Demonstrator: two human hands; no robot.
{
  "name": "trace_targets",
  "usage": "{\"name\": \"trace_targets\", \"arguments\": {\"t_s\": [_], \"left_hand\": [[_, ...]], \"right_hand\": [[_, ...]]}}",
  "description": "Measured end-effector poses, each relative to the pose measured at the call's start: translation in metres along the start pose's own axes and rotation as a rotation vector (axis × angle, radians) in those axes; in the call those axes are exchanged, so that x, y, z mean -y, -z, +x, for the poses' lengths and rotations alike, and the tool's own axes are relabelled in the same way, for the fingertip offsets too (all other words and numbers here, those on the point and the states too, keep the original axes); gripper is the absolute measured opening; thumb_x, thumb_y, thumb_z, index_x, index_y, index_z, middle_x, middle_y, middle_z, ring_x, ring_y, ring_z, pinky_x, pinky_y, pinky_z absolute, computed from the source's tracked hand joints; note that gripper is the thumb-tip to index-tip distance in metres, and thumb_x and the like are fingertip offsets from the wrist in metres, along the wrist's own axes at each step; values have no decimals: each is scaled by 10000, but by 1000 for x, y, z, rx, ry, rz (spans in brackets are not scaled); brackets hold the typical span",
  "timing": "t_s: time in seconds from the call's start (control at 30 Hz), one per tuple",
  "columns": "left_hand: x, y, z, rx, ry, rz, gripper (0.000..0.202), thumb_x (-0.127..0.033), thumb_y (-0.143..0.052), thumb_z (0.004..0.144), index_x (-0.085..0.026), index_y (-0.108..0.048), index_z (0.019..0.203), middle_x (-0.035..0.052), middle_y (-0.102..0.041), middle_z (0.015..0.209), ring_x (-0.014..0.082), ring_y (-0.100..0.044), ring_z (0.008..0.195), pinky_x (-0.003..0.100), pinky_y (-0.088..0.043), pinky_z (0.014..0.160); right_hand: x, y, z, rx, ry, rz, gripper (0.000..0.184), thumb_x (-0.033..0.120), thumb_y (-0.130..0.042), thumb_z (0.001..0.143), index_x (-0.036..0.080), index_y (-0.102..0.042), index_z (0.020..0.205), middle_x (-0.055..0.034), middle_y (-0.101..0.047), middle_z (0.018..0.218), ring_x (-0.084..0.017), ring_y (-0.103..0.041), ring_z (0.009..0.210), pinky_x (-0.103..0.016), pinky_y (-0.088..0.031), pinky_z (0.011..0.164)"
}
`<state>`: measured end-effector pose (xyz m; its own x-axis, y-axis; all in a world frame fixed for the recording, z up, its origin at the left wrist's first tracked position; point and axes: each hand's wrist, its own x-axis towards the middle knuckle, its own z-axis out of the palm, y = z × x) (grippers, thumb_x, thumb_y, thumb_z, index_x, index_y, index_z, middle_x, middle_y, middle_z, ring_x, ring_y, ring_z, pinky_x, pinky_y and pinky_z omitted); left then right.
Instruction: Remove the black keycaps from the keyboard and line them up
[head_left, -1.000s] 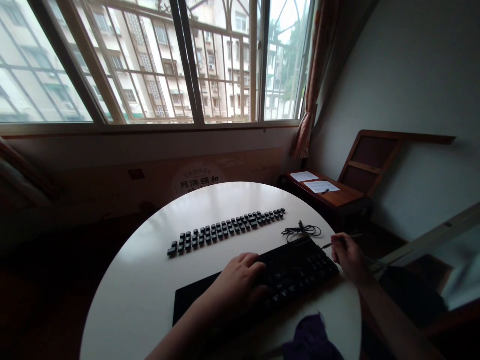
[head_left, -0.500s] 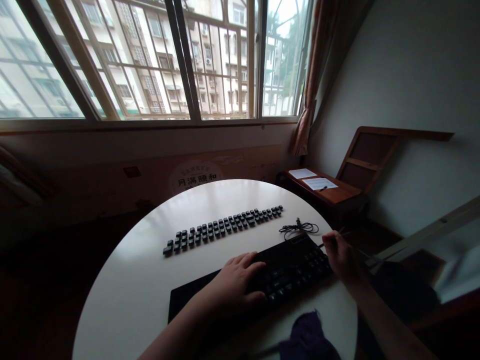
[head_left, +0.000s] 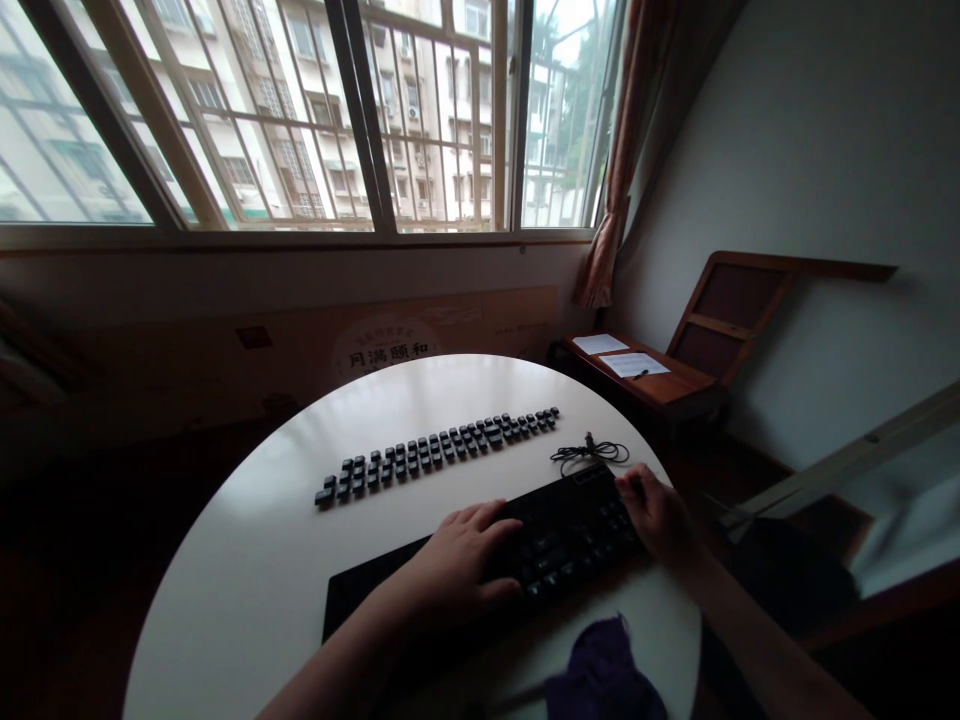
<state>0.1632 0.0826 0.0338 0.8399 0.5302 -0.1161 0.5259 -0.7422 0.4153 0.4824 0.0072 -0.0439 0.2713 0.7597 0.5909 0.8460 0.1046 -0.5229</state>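
Observation:
A black keyboard (head_left: 570, 520) lies at the near right of a round white table (head_left: 255, 570). My left hand (head_left: 457, 565) rests flat on the keyboard's middle, fingers stretched out. My right hand (head_left: 660, 520) is curled over the keyboard's right end, pinched round a thin dark tool that barely shows at the fingertips. Behind the keyboard, several loose black keycaps (head_left: 439, 450) are laid out in long rows. The keyboard's coiled cable (head_left: 589, 452) lies just past its far right corner.
A purple cloth (head_left: 604, 680) sits at the table's near edge. A low wooden side table (head_left: 660, 390) with papers (head_left: 634, 364) stands at the right, with a wooden frame (head_left: 735, 310) leaning on the wall behind it. A barred window (head_left: 337, 120) and a curtain (head_left: 622, 170) are beyond.
My right hand has moved left from beside the table's edge onto the keyboard's right end, carrying the thin tool. The view has shifted slightly; my left hand stays on the keyboard.

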Motion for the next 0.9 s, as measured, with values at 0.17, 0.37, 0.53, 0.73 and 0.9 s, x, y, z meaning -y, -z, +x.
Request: {"name": "trace_targets", "arguments": {"t_s": [0.17,0.37,0.53,0.73,0.9], "left_hand": [[0,1,-1,1,-7,9,667,-439,-702,796,-266,-515,1413,114,-366,1559,362,-365,1398,538,-308,1140],[-1,0,-1,8,8,16,669,-451,-705,793,-274,-519,1411,107,-366,1560,358,-362,1402,535,-300,1145],[1,-2,0,-2,1,20,653,-454,-693,799,-287,-519,1406,94,-367,1560,354,-367,1399,530,-304,1144],[2,-3,0,0,5,17,668,-453,-701,792,-293,-513,1413,91,-361,1564,351,-364,1401,522,-298,1149],[2,0,0,0,5,-3,625,-442,-683,816,-297,-524,1403,87,-373,1558,346,-372,1395,526,-303,1143]], "right_hand": [[-5,-2,-1,-71,-38,22,317,481,-422,992,218,-505,836,3,-573,584,-191,-574,484,-263,-435,479],[-6,0,-1,-185,-62,43,349,523,-439,981,209,-519,851,-33,-618,633,-204,-608,528,-280,-478,509],[-6,1,-4,-300,-119,79,362,547,-453,965,200,-509,878,-30,-605,612,-207,-611,511,-289,-473,485],[-5,2,-8,-311,-70,96,323,499,-448,979,201,-514,874,-31,-598,673,-191,-603,555,-290,-486,510],[8,11,-9,-276,94,56,235,386,-447,994,205,-508,857,-38,-578,676,-181,-562,546,-299,-470,509]]}}
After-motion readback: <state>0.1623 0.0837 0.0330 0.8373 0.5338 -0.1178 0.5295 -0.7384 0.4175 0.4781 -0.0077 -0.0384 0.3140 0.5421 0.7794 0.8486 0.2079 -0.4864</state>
